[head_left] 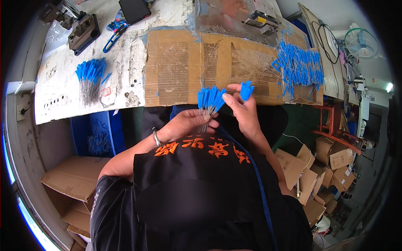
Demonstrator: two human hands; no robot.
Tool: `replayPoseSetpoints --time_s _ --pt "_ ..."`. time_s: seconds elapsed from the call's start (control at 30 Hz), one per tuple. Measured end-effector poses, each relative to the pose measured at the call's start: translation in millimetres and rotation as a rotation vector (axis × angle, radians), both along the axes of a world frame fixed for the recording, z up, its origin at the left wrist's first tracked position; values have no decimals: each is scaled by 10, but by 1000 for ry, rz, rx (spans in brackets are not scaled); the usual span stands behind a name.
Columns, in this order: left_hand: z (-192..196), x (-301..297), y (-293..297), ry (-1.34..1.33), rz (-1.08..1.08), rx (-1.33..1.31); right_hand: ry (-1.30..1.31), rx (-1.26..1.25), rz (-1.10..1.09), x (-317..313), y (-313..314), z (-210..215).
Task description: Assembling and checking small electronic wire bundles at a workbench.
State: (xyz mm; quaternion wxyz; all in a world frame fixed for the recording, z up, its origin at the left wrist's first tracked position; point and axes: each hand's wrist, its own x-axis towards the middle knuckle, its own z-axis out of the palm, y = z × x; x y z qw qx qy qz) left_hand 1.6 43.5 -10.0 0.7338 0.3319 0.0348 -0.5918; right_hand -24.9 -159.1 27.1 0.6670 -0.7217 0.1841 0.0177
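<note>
Just off the table's near edge, my left hand (189, 122) is closed around the wire stems of a fanned bunch of small blue-bristled wire brushes (210, 98). The blue heads point up and the thin stems run down through the fingers. Close by on the right, my right hand (246, 113) pinches a smaller cluster of the same brushes (247, 89); its stems are mostly hidden by the fingers. The right thumb is beside the edge of the left bunch, and I cannot tell whether it touches.
A bundle of blue brushes (90, 79) lies at the table's left, a bigger pile (300, 67) at the right. Cardboard (171, 67) covers the middle. Metal fixtures (85, 35), a blue-handled cutter (114, 38) and a black phone (135, 11) lie farther back. A blue bin (113, 129) stands below.
</note>
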Motion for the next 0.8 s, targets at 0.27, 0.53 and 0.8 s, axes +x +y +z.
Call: replayPoseSetpoints --time_s 0.27,0.53,0.8 --pt "-91 -30 -36 -93 94 89 -165 -182 249 59 380 47" --pt "-131 -137 -143 -380 244 333 -202 -712 382 213 478 6" --pt "-210 -126 -155 -716 164 458 -108 -636 294 212 480 -36"
